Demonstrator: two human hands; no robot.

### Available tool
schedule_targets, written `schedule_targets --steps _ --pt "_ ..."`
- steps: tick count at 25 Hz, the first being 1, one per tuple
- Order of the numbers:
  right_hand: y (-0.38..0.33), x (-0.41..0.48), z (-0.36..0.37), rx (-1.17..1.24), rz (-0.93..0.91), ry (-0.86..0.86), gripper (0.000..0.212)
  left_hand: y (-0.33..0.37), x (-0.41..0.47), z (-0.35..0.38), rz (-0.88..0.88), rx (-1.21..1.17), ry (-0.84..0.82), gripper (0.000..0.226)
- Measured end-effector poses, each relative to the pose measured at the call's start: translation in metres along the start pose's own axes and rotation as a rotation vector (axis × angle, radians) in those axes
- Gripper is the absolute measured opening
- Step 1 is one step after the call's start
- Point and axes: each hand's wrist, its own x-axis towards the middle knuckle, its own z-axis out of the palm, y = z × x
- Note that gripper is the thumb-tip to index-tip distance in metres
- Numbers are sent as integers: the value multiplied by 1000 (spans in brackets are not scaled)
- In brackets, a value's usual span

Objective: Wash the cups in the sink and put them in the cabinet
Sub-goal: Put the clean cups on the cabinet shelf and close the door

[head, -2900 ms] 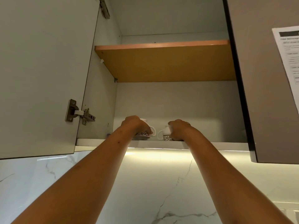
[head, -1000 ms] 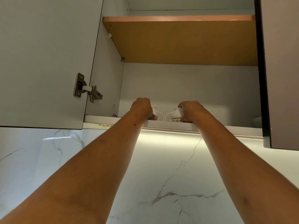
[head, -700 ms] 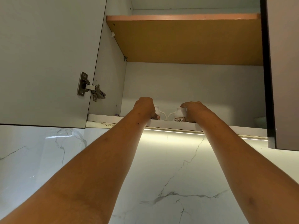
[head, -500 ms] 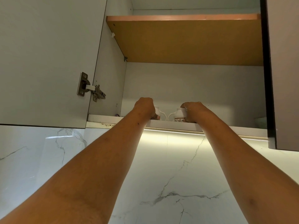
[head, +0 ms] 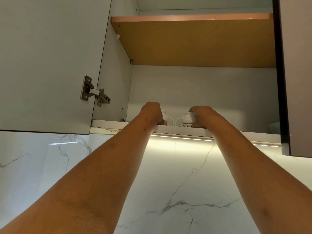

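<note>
Both arms reach up into the open cabinet (head: 177, 130), and each of the hands holds a cup at the front of its bottom level. The left hand (head: 151, 112) is curled over the left cup (head: 166, 116), hiding all but a bit of white body and the handle; the right hand (head: 201, 115) wraps its fingers round the side of the right cup (head: 186, 120), whose patterned band shows just above the cabinet's front lip. Both grips are on the bodies, not the handles, which I judge suits setting down at a stretch from below, since the palm steadies the cup; the two handles turn inward and face each other across the small gap between the cups, near but apart, so the cups stand as a tidy pair. They are kept low and at the front probably because the upper shelf (head: 194, 43) is a harder reach; the door (head: 47, 61), swung wide on its hinge (head: 94, 92) to the left, leaves the opening free for both arms. The lip hides the cups' bases, so I cannot tell whether they rest on the cabinet floor or hang just above it; if they have landed, what is left for these two is letting go and shutting the door. The sink is out of view, so whether more cups wait cannot be told; a pale thing (head: 272, 127) in the far right corner of the cabinet is too cut off to name.
</note>
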Motion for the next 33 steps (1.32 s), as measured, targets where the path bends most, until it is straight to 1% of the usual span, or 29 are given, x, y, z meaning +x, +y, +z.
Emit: schedule_targets --steps 3,9,15,17,19,20,21,22,23,24,25,27,28,29,30,31,32,33 --pt "-1 0 -1 -28 -9 -4 49 1 -1 -1 -5 10 -10 59" --pt "-1 0 -1 -44 -14 5 48 0 -1 0 -7 20 -5 56" --pt "-1 2 1 -40 -5 -16 51 1 -1 -1 -6 62 -12 56" --pt "-1 2 1 -14 8 -24 53 -2 -3 1 3 44 -12 64" --pt "-2 -2 -1 25 19 -46 59 -4 -6 1 17 -28 -21 81" --pt "-3 -5 -3 53 22 -61 64 -3 -9 -1 21 -69 -2 87" --pt "-4 -10 -6 89 21 -63 68 -3 -11 -3 29 -91 50 89" --pt "-6 -16 -9 129 12 -28 70 -1 -14 -6 41 -92 125 85" --pt "-8 -23 -15 159 -8 61 66 0 -19 -11 58 -77 216 79" --pt "-13 -31 -19 184 -29 206 59 1 -24 -15 84 -62 302 71" --pt "-21 -41 -23 220 -43 398 52 0 -32 -20 115 -69 381 64" --pt "-48 -67 -26 406 -84 809 40 -9 -58 -27 151 -175 520 53" --pt "-68 -83 -24 524 -121 970 35 -17 -77 -26 156 -249 596 48" --pt "-91 -100 -16 621 -166 1075 30 -28 -98 -20 160 -306 681 43" --pt "-119 -118 -1 710 -206 1114 27 -43 -124 -10 160 -332 759 38" --pt "-149 -139 19 803 -233 1093 25 -62 -155 4 148 -335 807 34" --pt "-174 -158 42 891 -251 1030 23 -82 -186 22 134 -318 824 30" --pt "-201 -179 70 967 -275 921 21 -108 -221 40 103 -272 798 26"
